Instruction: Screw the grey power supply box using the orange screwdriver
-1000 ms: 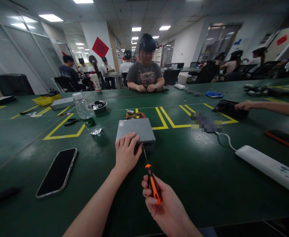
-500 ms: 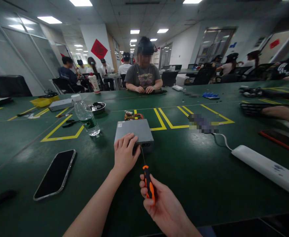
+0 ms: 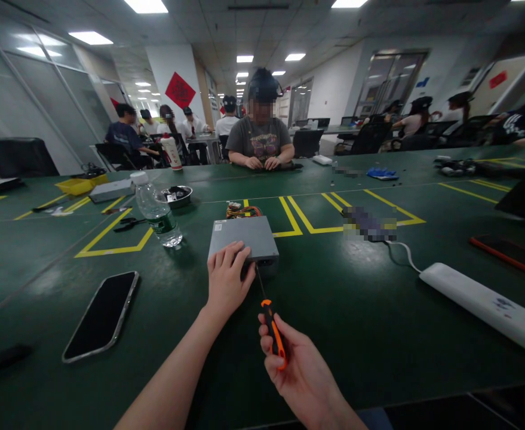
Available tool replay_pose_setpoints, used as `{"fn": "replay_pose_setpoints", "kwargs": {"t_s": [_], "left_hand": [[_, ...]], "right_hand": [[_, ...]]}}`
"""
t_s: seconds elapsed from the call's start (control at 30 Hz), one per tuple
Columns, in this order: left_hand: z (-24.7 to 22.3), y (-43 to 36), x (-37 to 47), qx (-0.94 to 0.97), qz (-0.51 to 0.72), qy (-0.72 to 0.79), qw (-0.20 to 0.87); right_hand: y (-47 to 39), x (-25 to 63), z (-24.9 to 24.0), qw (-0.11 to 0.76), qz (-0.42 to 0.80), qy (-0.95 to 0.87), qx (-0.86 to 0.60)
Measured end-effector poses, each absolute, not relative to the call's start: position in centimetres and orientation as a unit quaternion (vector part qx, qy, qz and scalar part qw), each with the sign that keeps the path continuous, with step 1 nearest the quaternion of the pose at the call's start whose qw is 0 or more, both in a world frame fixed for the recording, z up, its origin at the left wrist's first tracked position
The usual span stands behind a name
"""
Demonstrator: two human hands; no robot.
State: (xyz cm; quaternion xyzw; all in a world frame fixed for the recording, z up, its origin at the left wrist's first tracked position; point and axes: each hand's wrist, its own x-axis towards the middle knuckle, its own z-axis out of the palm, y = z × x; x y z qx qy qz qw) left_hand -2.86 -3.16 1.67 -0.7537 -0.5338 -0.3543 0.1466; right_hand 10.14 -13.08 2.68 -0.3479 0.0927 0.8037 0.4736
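While the grey rectangular metal box (image 3: 253, 232) is clasped by the left hand (image 3: 229, 278), the orange-and-black-handled screwdriver (image 3: 269, 316) is gripped by the right hand (image 3: 297, 358), its axis directed far, slightly left, at the box's near face.

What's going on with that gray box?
A person's left hand rests on the gray metal box. The right hand holds an orange and black screwdriver, its tip up at the box's near side; what the tip touches is too small to see. Colored wires lie behind the box. A water bottle stands to its left.
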Motion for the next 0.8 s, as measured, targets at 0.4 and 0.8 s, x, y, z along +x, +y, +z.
{"fn": "replay_pose_setpoints", "kwargs": {"t_s": [0.4, 0.8], "left_hand": [[1.7, -3.2, -2.9, -0.756, -0.351, -0.533, 0.146], [1.8, -3.2, -2.9, -0.758, -0.352, -0.528, 0.152]], "right_hand": [[-14.1, 12.3, 1.6, 0.555, 0.726, -0.112, -0.39], [-13.5, 13.7, 1.6, 0.551, 0.691, -0.179, -0.432]]}}
